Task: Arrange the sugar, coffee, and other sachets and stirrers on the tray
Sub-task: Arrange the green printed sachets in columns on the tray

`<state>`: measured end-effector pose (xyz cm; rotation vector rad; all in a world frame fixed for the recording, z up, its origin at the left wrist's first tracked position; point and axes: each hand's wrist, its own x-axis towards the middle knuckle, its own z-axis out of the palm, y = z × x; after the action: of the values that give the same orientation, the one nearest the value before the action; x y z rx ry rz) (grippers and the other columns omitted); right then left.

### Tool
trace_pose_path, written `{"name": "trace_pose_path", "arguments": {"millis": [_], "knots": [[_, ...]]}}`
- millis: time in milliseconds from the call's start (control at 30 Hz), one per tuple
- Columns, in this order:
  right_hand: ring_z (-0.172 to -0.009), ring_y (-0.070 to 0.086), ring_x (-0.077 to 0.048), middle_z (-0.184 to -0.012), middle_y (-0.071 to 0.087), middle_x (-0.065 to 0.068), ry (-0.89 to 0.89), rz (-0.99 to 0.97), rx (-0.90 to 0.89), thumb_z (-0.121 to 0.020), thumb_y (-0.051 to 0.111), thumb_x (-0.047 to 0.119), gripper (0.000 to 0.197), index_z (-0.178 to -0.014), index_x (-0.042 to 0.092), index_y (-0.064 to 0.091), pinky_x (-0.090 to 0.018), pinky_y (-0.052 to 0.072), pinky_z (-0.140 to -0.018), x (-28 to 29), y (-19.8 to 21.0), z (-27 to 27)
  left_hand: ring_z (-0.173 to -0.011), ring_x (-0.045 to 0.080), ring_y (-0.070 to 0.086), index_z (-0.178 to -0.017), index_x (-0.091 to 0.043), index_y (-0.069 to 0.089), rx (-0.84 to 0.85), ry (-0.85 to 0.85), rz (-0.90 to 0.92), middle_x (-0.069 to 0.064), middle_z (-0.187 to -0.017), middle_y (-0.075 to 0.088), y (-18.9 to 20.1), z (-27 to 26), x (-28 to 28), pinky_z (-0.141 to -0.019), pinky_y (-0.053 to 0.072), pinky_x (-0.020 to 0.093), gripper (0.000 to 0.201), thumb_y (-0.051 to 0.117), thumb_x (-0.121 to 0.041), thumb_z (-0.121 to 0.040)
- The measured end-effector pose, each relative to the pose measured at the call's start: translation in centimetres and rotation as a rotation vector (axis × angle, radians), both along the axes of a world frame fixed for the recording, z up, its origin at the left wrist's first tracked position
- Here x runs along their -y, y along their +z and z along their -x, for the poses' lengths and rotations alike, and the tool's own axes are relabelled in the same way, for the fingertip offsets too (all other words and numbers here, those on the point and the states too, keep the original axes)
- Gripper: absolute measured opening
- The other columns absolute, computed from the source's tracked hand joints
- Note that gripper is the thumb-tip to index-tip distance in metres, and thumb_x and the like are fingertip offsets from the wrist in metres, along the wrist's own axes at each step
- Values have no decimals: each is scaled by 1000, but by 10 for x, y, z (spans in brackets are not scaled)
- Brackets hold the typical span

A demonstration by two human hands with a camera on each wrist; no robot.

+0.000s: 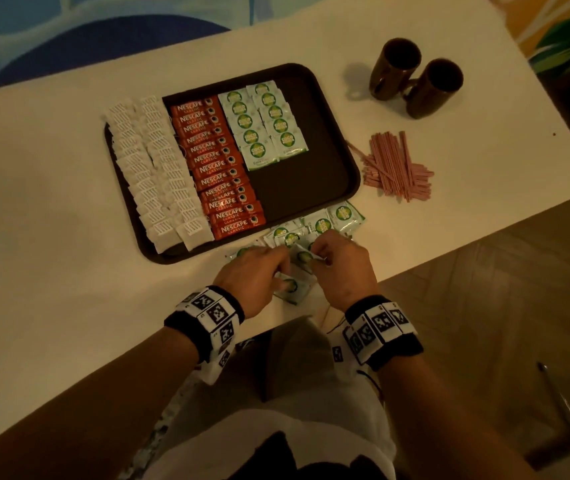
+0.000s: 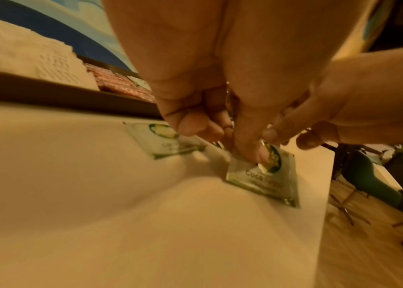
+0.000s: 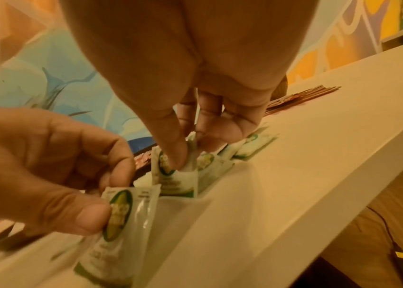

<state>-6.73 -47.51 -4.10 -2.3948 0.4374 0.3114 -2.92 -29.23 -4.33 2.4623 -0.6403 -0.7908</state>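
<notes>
A dark brown tray point(image 1: 311, 188) holds rows of white sachets point(image 1: 159, 168), red coffee sachets point(image 1: 217, 168) and green-and-white sugar sachets point(image 1: 266, 123). More green sugar sachets point(image 1: 332, 220) lie loose on the table just in front of the tray. My left hand point(image 1: 255, 271) pinches one green sachet point(image 3: 119, 220) between thumb and fingers, also seen as the sachet point(image 2: 264, 175) near the table edge. My right hand point(image 1: 339, 268) pinches another green sachet point(image 3: 178, 175) by its top. Pink stirrers point(image 1: 394, 164) lie in a heap right of the tray.
Two dark brown mugs point(image 1: 415, 81) stand at the back right of the white table point(image 1: 51, 202). The table's front edge runs just under my wrists. A single green sachet point(image 2: 163, 140) lies flat left of my left hand.
</notes>
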Motion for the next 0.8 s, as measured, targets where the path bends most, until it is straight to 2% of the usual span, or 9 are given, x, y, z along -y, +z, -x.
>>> {"name": "trace_pose_path", "arguments": {"millis": [67, 133, 267, 400, 500, 567, 700, 800], "knots": [[-78, 60, -5, -83, 62, 13, -21, -92, -2, -87, 77, 11, 23, -90, 29, 62, -17, 46, -67, 7, 9, -4, -86, 9, 58, -91, -33, 53, -26, 69, 80, -13, -90, 59, 6, -7, -7, -72, 52, 33, 20, 72, -26, -90], [-76, 60, -1, -79, 64, 14, -48, -150, 18, -87, 78, 13, 20, -88, 28, 65, -17, 46, -67, 15, 18, -14, -80, 2, 60, -90, -31, 59, -58, 164, 160, -15, -86, 61, 13, -18, -13, -71, 52, 28, 19, 75, -21, -88], [-76, 60, 0, -81, 65, 14, -95, -177, 84, -89, 76, 15, 18, -88, 30, 67, -16, 44, -65, 33, 33, -50, -77, 7, 65, -88, -24, 64, -49, 355, 271, -7, -83, 66, 25, -49, -17, -70, 54, 28, 20, 78, -10, -85], [-82, 68, -10, -86, 71, 11, -81, -221, 99, -91, 75, 14, 22, -89, 34, 67, -38, 60, -75, 45, 37, -96, -75, 7, 63, -89, -20, 66, 10, 506, 290, -3, -79, 66, 29, -85, -13, -68, 50, 22, 17, 78, -10, -85], [-86, 69, -15, -87, 71, 8, -45, -187, 66, -89, 77, 15, 23, -90, 36, 68, -46, 62, -78, 49, 34, -127, -78, 12, 64, -89, -20, 67, 21, 574, 285, 0, -79, 66, 27, -104, -7, -70, 51, 24, 16, 78, -10, -85], [-86, 69, -17, -87, 70, 7, -32, -171, 29, -87, 80, 19, 24, -87, 39, 66, -47, 62, -77, 50, 30, -148, -77, 11, 64, -89, -20, 67, 15, 611, 276, -2, -79, 66, 24, -116, -2, -68, 48, 21, 15, 77, -10, -85], [-85, 67, -15, -87, 65, 10, -2, -138, -31, -85, 82, 20, 22, -97, 31, 67, -41, 61, -80, 49, 24, -183, -76, 5, 61, -89, -20, 67, 26, 642, 242, -5, -81, 66, 19, -136, 8, -66, 46, 18, 13, 76, -11, -86], [-84, 64, -12, -86, 60, 12, 8, -155, -70, -86, 82, 17, 26, -106, 23, 66, -25, 54, -70, 48, 17, -201, -80, 11, 64, -88, -22, 68, 24, 665, 210, -3, -85, 67, 12, -150, 13, -72, 52, 27, 14, 77, -12, -86]]}}
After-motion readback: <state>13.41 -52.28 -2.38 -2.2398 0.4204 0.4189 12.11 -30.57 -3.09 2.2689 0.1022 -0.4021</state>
